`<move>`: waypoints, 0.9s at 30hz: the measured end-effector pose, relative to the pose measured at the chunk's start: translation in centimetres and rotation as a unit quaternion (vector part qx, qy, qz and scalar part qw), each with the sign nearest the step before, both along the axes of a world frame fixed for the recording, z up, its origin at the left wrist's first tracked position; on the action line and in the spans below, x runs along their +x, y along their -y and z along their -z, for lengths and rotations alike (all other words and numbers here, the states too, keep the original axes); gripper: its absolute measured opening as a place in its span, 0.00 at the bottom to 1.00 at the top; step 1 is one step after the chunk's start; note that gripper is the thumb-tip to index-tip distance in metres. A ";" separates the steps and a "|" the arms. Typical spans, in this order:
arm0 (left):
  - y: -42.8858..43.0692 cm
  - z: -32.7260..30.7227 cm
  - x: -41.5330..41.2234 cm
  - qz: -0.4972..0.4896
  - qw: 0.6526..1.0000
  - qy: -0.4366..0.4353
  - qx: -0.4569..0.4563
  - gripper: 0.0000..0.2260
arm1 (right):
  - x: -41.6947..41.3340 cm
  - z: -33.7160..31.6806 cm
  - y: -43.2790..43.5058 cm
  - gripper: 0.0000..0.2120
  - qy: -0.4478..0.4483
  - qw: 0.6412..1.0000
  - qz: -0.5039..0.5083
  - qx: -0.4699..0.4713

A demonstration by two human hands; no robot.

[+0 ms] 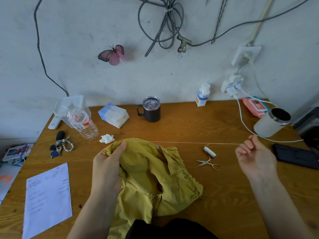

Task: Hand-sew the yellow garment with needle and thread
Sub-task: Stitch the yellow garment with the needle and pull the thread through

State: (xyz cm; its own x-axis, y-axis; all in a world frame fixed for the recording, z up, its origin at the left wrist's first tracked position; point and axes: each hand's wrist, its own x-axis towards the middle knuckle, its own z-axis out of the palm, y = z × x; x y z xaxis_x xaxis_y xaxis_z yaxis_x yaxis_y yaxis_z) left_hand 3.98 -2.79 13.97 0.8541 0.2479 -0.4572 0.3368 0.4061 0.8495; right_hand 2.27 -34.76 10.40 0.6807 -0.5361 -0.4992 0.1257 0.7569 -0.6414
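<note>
A: Hands first. We log the left hand (108, 163) gripping a bunched upper fold of the yellow garment (151, 178), with the thumb pressed on top of the cloth.

B: Agreed. We note the right hand (253, 156) well out to the right, apart from the garment. Its fingers are curled, and thumb and forefinger pinch the thread (181, 143).

A: The thread runs taut and nearly level from the fold at the left thumb across to that pinch. Needle?

B: We cannot make one out; too small to tell.

A: Garment position: crumpled on the tabletop (189, 121) at near centre, its lower part hanging over the near edge toward us.

B: Between the garment and the right hand we record a white spool (209, 151) on its side, just under the taut line. Small scissors (208, 163) lie just beside it on the near side.

A: Farther out, a dark phone (295, 157) lies right of the right hand and a white canister (271, 124) stands behind it. A mug (151, 109) stands at back centre.

B: To the left we see a crumpled tissue (107, 138), a water bottle (81, 121), keys (60, 146) and a printed sheet (48, 197).
</note>
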 end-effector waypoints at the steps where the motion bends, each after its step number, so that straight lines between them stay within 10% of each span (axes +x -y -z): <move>1: 0.0 0.0 0.0 -0.001 1.000 0.000 0.003 0.11 | -0.1 0.1 0.3 0.09 0.000 1.000 0.006 0.003; 27: 1.1 -1.3 -0.9 0.055 0.998 0.033 0.015 0.12 | -0.2 0.1 -0.5 0.07 0.006 0.999 -0.053 0.001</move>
State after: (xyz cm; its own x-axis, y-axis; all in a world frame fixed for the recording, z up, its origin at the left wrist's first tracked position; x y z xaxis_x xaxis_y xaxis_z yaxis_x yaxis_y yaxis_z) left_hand 3.09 -3.91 15.25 0.9049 0.1628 -0.3932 0.3213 0.3444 0.8821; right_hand 2.09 -34.26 10.33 0.7398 -0.4602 -0.4908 0.0530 0.7671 -0.6393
